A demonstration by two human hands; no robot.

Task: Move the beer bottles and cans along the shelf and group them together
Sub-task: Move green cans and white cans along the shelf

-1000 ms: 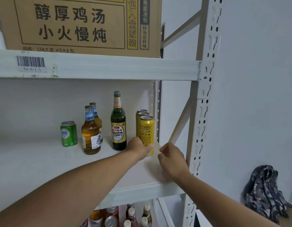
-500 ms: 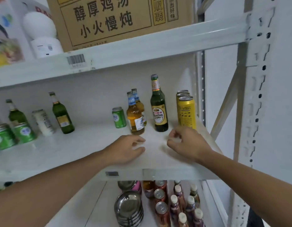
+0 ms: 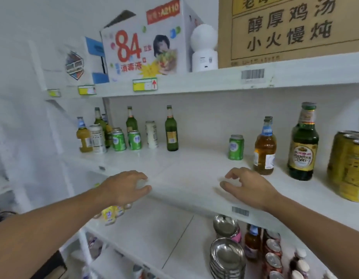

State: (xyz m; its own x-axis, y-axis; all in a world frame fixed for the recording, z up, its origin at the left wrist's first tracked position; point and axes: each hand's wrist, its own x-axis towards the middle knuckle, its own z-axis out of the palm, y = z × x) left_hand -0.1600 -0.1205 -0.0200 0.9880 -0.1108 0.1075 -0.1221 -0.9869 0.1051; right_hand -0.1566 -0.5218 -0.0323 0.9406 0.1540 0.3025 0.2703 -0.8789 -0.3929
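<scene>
Currently, both the left hand [image 3: 126, 187] and right hand [image 3: 248, 185] hovered loosely curled and empty at lower centre. Beyond, 1 bottle-and-can cluster [image 3: 118, 135] stood centre-left, another [image 3: 303, 146] right. Recommended: grip each low, slide upright.

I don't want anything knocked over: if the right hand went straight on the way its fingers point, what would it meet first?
The right hand points up-left over bare shelf. The way looks free until the back wall; the green can stands just right of that line, though depth is unclear.

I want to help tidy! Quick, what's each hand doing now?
Left hand: open, fingers loosely curled, holding nothing.
Right hand: open, fingers loosely curled, holding nothing.
</scene>
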